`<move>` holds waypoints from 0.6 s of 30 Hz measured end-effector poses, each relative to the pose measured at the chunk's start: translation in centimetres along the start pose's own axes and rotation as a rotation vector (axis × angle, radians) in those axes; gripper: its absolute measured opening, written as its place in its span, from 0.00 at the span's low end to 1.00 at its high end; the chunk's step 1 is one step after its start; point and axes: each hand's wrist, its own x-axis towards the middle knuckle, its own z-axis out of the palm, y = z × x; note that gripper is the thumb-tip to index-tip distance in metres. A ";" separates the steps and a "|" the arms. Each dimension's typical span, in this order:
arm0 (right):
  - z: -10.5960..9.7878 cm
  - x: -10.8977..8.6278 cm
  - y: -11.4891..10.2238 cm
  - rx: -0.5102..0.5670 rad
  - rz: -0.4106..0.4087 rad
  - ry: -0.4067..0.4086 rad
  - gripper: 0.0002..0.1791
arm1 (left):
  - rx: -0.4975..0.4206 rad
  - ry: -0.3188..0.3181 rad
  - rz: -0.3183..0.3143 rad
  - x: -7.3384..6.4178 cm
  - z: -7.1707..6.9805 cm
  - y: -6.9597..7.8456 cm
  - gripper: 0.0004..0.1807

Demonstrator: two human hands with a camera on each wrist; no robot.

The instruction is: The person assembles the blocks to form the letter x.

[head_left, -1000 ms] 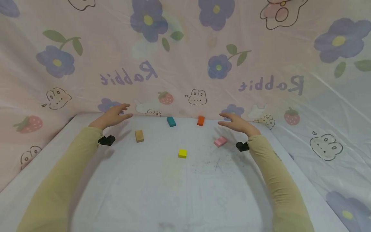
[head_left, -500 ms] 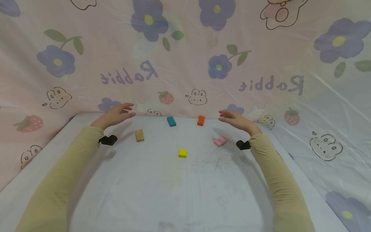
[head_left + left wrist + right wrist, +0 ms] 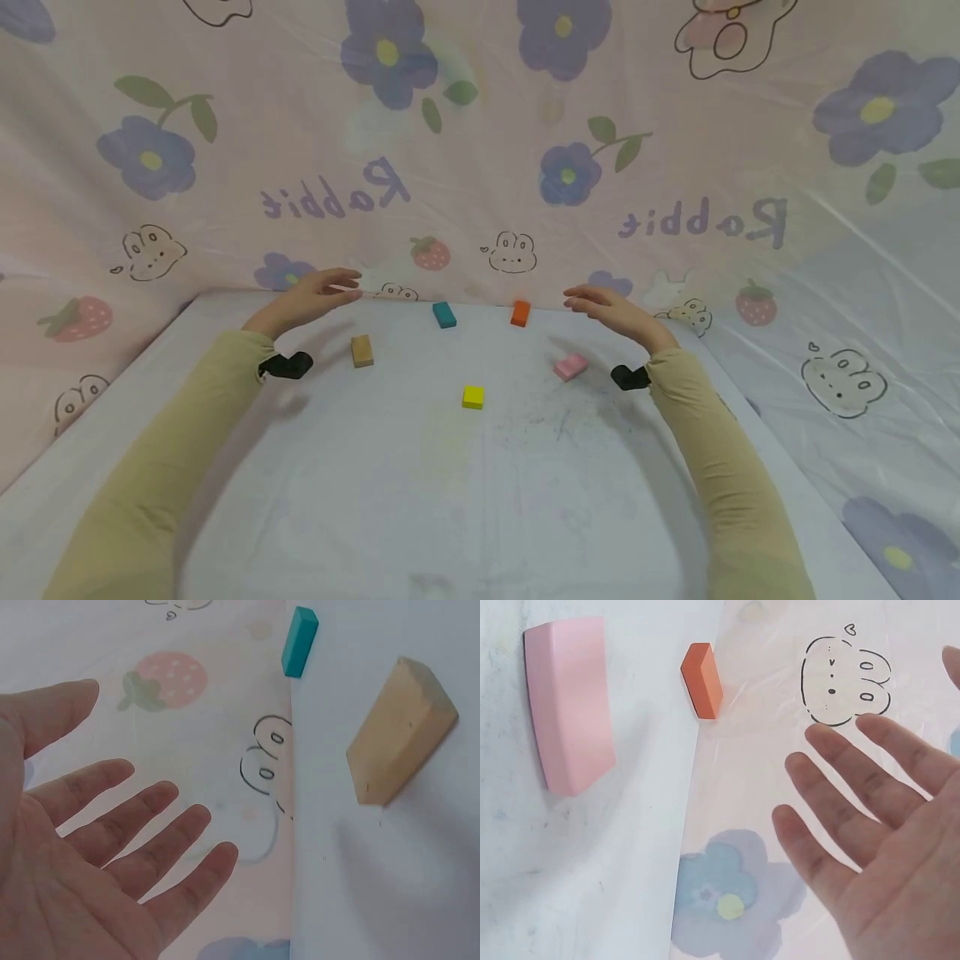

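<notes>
My left hand (image 3: 303, 302) hovers over the back left of the table, fingers extended and nothing in them. Nearest to it is a tan wooden block (image 3: 362, 351), seen large in the left wrist view with a teal block (image 3: 300, 642) farther off. Over the back right, my right hand (image 3: 611, 312) is also raised with straight fingers and holds nothing. A pink block (image 3: 571, 367) lies just below and in front of it; an orange block (image 3: 702, 681) sits beyond in the right wrist view. A yellow block (image 3: 472, 397) lies nearer, in the middle.
The white table (image 3: 480, 500) ends at the back against a hanging curtain (image 3: 480, 150) printed with flowers, rabbits and strawberries. More curtain closes in both sides. A black strap piece (image 3: 288, 365) shows below the left wrist, and another black piece (image 3: 628, 377) below the right.
My left hand has drifted a little to the right. The right hand has risen slightly, its fingers closer together. All the blocks stay where they were.
</notes>
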 end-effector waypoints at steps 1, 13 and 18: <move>0.0 0.0 0.0 0.007 -0.014 -0.001 0.25 | -0.016 -0.002 0.008 0.0 0.1 0.1 0.33; 0.1 -0.1 0.0 0.098 -0.035 0.004 0.25 | -0.189 -0.016 0.032 0.3 1.2 0.9 0.30; 0.2 -0.2 0.0 0.119 -0.040 0.001 0.25 | -0.230 -0.025 0.047 0.3 1.8 0.9 0.29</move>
